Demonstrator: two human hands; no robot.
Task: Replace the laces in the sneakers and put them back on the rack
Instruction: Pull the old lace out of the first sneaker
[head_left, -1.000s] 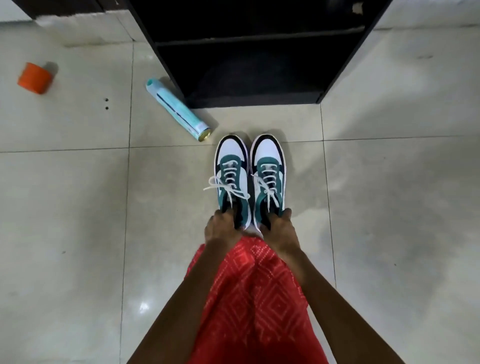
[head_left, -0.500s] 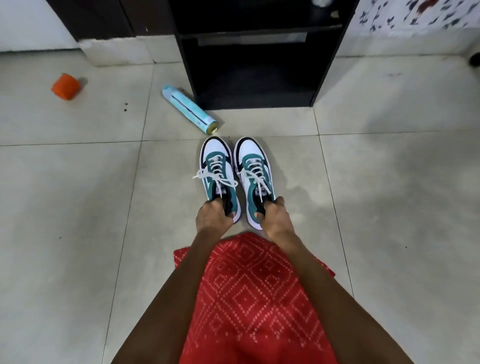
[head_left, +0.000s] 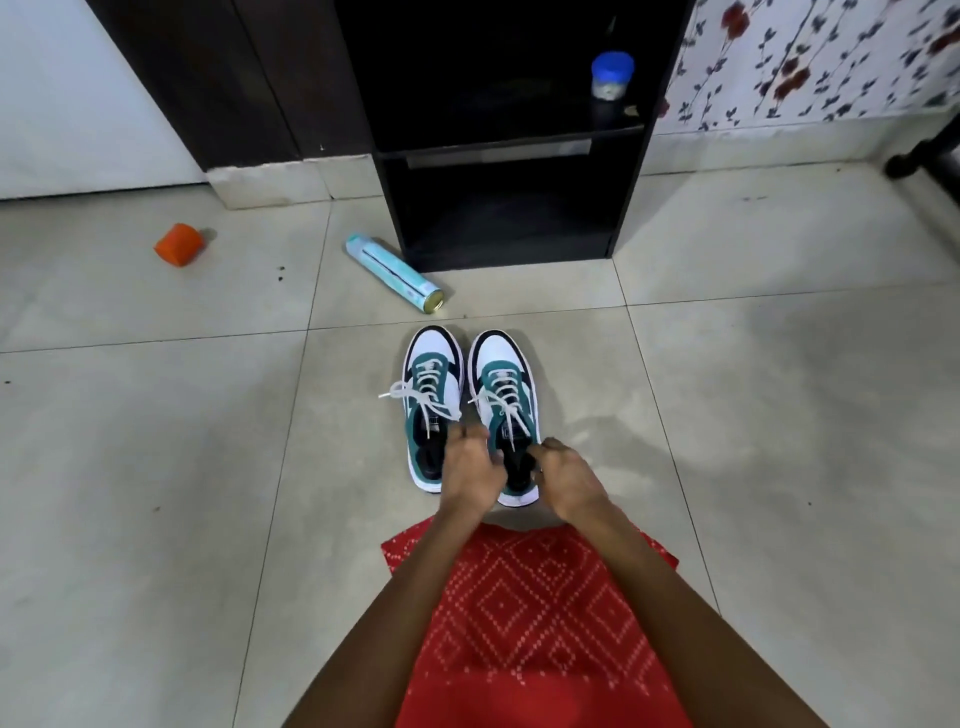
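Two white, teal and black sneakers stand side by side on the tiled floor, toes toward the black rack (head_left: 627, 197). Both carry tied white laces. My left hand (head_left: 470, 475) sits between the pair, its fingers closed over the inner collar of the right sneaker (head_left: 501, 379), beside the left sneaker (head_left: 434, 364). The left sneaker's opening shows uncovered. My right hand (head_left: 569, 480) is curled on the right sneaker's outer heel collar. The heels are partly hidden by my hands.
A teal spray can (head_left: 393, 273) lies on the floor left of the rack's foot. An orange cup (head_left: 178, 245) lies farther left. A blue-lidded jar (head_left: 612, 77) stands on the rack's upper shelf. A dark furniture leg (head_left: 919, 156) is at far right. My red patterned garment (head_left: 530, 623) hangs below.
The view has tilted up, showing more of the rack. My left hand has shifted right, off the left sneaker's heel to the gap between the pair; the right hand stays on the right sneaker.
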